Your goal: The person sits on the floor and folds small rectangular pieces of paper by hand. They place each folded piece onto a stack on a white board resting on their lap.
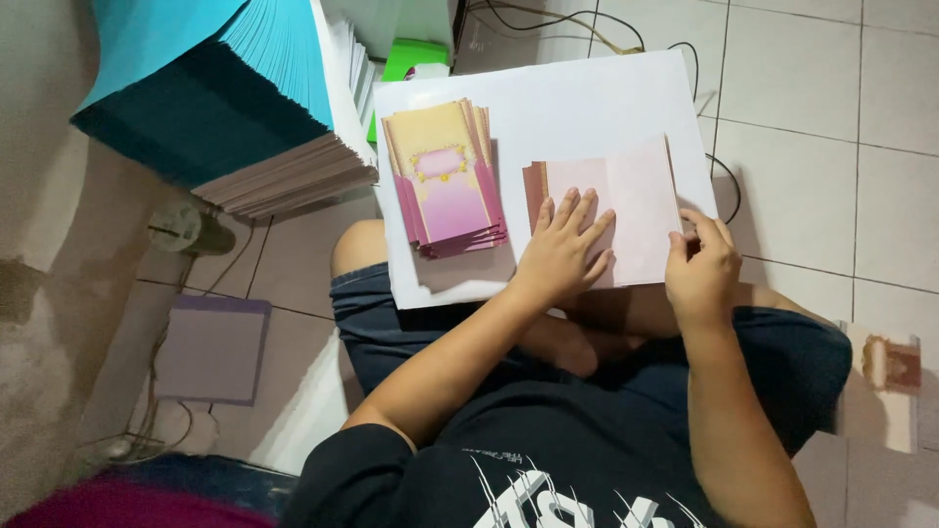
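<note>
A pale pink folded card [626, 200] lies on a white board [587, 98] across my lap. My left hand [562, 249] lies flat on the card's lower left part, fingers spread. My right hand [699, 269] pinches the card's right edge near its lower corner. To the left on the board sits a fanned stack of pink and yellow cards [450, 181] with a decorated frame on top. Darker card edges show at the pink card's left side.
A tall stack of teal and mauve sheets [245, 98] stands at the upper left. A green box [411, 59] sits behind it. Cables [606, 29] run over the tiled floor. A purple sheet [210, 347] lies on the floor at left, another card [885, 376] at right.
</note>
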